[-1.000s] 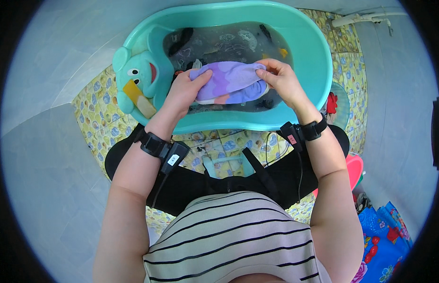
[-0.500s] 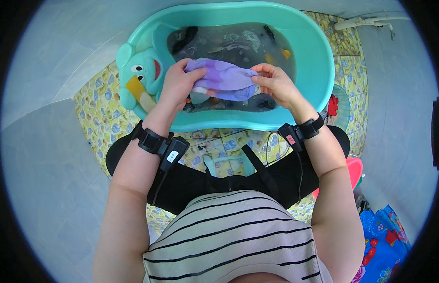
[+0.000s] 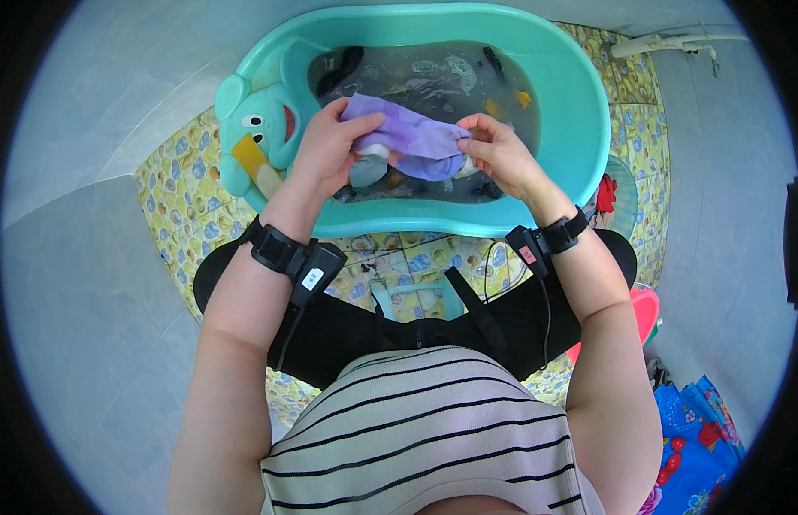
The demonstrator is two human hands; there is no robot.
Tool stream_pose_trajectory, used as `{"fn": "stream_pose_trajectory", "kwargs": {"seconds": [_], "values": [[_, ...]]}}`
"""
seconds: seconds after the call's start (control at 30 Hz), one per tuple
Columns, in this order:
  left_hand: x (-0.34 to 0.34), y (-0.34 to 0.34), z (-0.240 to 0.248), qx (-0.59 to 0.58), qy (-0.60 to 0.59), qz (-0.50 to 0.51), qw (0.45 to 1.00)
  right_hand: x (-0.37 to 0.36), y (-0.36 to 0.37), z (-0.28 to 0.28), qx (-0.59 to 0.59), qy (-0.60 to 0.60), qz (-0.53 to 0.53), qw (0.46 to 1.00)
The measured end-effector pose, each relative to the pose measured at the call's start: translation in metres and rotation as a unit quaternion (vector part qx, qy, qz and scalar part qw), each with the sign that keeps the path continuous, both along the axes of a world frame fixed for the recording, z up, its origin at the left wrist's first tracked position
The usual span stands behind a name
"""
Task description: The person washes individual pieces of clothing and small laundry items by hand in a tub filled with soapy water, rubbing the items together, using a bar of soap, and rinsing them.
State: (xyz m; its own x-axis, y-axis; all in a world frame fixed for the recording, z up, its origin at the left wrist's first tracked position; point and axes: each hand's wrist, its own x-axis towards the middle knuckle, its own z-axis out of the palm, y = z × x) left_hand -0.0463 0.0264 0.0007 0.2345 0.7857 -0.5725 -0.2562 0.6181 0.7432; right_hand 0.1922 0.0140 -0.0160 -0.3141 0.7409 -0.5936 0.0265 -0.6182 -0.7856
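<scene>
A lilac cloth (image 3: 412, 129), apparently a sock, is stretched between my two hands above the water. My left hand (image 3: 335, 142) is closed on its left end, with the thumb on top. The fingers of my right hand (image 3: 495, 153) pinch the right end. Beneath it hangs a fold of purple cloth (image 3: 432, 167), with white and grey cloth (image 3: 369, 170) next to my left fingers. Murky grey water (image 3: 399, 64) fills the bottom of the turquoise tub (image 3: 575, 120). Dark cloth pieces (image 3: 341, 70) and a small orange-yellow piece (image 3: 523, 99) lie in it.
A yellow and whitish bar-shaped thing (image 3: 253, 159) rests on the tub's cartoon-face end. Right of the tub, red cloth (image 3: 606, 193) lies in a clear basin (image 3: 624, 202). A pink basin (image 3: 645, 311) and blue flowered fabric (image 3: 695, 446) are farther back. A pale pipe (image 3: 656, 41) runs along the wall.
My left hand has turned and shifted its hold on the lilac cloth, whose left end now stands higher. More grey cloth shows below it. My right hand stays nearly still.
</scene>
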Motion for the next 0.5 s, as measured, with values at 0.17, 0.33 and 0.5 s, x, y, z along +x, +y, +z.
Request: {"fn": "stream_pose_trajectory", "kwargs": {"seconds": [0.17, 0.33, 0.5], "values": [[0.005, 0.002, 0.008, -0.064, -0.211, 0.059, 0.974, 0.0, -0.004, -0.01, 0.077, -0.116, 0.119, 0.983], [0.005, 0.002, 0.008, -0.111, -0.317, 0.037, 0.941, -0.004, -0.006, -0.011, 0.033, -0.043, 0.115, 0.992], [0.005, 0.004, 0.006, -0.16, -0.405, 0.014, 0.9, -0.009, -0.009, 0.0, 0.075, 0.088, 0.032, 0.993]]}}
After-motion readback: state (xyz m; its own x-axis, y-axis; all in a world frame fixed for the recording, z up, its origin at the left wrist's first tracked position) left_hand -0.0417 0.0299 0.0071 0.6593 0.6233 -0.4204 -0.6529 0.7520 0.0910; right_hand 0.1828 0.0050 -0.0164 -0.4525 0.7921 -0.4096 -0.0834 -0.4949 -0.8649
